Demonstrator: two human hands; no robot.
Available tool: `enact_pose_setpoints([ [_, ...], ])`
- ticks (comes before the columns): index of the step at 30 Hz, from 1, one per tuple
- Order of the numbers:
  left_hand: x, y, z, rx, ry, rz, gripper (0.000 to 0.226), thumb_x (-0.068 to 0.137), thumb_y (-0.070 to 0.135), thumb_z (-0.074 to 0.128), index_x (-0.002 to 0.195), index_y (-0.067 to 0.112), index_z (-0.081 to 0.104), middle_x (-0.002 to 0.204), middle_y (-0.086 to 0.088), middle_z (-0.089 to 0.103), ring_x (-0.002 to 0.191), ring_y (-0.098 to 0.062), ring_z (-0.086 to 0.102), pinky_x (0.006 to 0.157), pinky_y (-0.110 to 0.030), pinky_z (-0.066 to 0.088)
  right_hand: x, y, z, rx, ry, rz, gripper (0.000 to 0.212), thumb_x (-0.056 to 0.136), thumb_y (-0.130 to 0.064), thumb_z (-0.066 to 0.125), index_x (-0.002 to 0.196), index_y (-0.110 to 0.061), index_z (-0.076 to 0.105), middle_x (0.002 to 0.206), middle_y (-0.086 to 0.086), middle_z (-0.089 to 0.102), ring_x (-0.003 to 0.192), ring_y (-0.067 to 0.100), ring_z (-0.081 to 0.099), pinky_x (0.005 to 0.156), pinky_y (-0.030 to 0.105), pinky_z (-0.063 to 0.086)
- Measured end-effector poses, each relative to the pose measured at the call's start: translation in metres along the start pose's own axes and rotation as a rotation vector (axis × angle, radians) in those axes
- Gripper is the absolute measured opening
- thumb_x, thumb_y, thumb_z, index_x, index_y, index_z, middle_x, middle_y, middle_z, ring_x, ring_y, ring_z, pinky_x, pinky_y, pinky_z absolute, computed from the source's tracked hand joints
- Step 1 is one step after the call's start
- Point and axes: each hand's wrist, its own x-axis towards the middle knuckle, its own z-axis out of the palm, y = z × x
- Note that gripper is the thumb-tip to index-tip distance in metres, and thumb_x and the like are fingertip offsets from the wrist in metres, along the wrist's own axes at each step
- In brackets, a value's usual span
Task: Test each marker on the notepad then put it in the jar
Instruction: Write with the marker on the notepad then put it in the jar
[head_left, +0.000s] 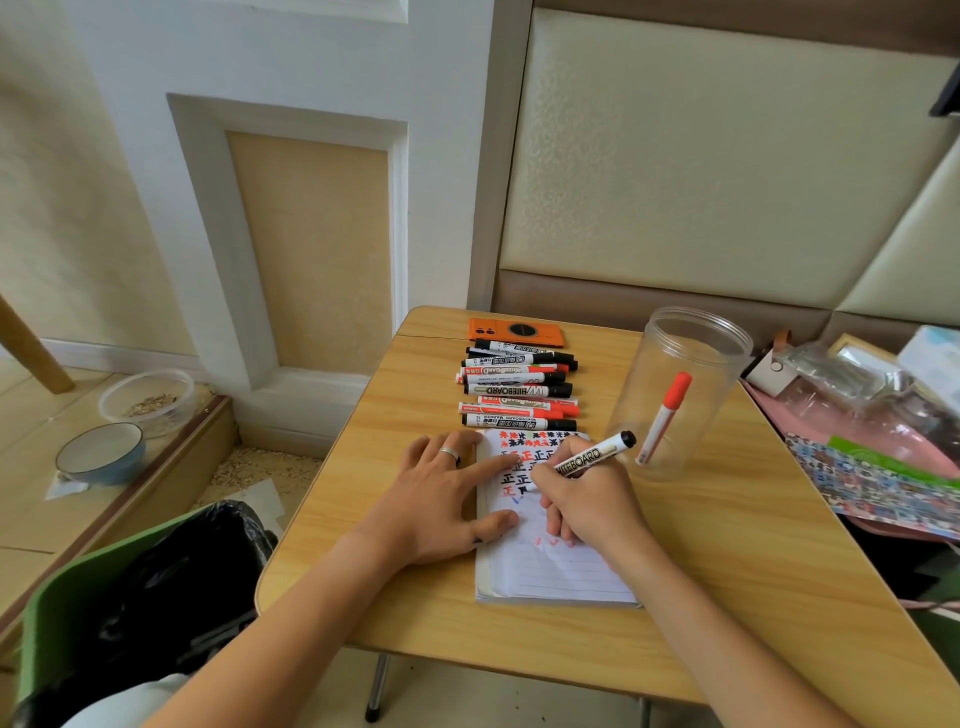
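1. Forearms enter from the near edge and meet over the notepad (550, 566); the right hand (587, 499) is curled round a black marker (592, 457) in a writing grip, its fingers wrapped near the tip end.
2. That marker's long axis slants: the tip is down on the paper just left of the gripping fingers, and the capped-looking black rear end points up and away to the right, toward the jar (680, 395).
3. It has a white barrel with black ends, and the word "WHITEBOARD" runs in black along the barrel above the knuckles.
4. Beside the grip on its left, the left hand (441, 499) lies flat with fingers straight, pressing the notepad's left margin; a ring sits on one finger.
5. Under the tip, the lined page carries rows of red and black test marks, among them repeated "正" characters and star-like scribbles.
6. Just right of the grip stands the clear plastic jar, upright and lidless, with one red-capped marker (665, 415) leaning inside, cap up.
7. Beyond the grip, touching the notepad's far edge, a row of markers (519, 384) lies crosswise, black and red caps mixed; "WHITEBOARD" and "WHITEBOARD MARKER" can be read on several.
8. Farther still lies an orange phone (514, 332) on the wooden table (727, 597).
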Motion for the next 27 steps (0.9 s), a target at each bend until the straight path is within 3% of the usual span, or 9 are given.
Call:
enact_pose_setpoints([
  [7,0.0006,-0.0003,0.0001,0.0,-0.011,-0.005,0.074,0.083,0.086,0.025,0.151,0.057,0.023,0.157,0.004,0.025,0.147,-0.016,0.016,0.124,-0.044,0.002,-0.0003,0.0007,-0.0001,0.022,-0.014,-0.038,0.012,0.091,-0.009,0.065,0.082,-0.006,0.056,0.062,0.019,0.065,0.037,0.023,0.054,0.037,0.023,0.036],
  [13,0.0006,-0.0005,0.0004,-0.004,-0.011,-0.004,0.076,0.082,0.087,0.024,0.152,0.056,0.023,0.157,0.003,0.026,0.148,-0.017,0.016,0.124,-0.045,0.003,0.001,0.0036,0.0007,-0.007,-0.041,-0.044,0.013,0.092,-0.011,0.067,0.085,-0.007,0.057,0.058,0.01,0.063,0.036,0.02,0.053,0.036,0.022,0.035],
  [27,-0.0003,-0.001,0.0022,-0.009,0.025,0.012,0.071,0.085,0.084,0.031,0.151,0.056,0.027,0.156,0.003,0.029,0.147,-0.016,0.018,0.123,-0.043,0.005,0.0022,0.0055,-0.0002,-0.051,-0.004,-0.061,0.017,0.089,-0.011,0.067,0.078,-0.009,0.054,0.056,0.011,0.061,0.037,0.024,0.057,0.036,0.022,0.036],
])
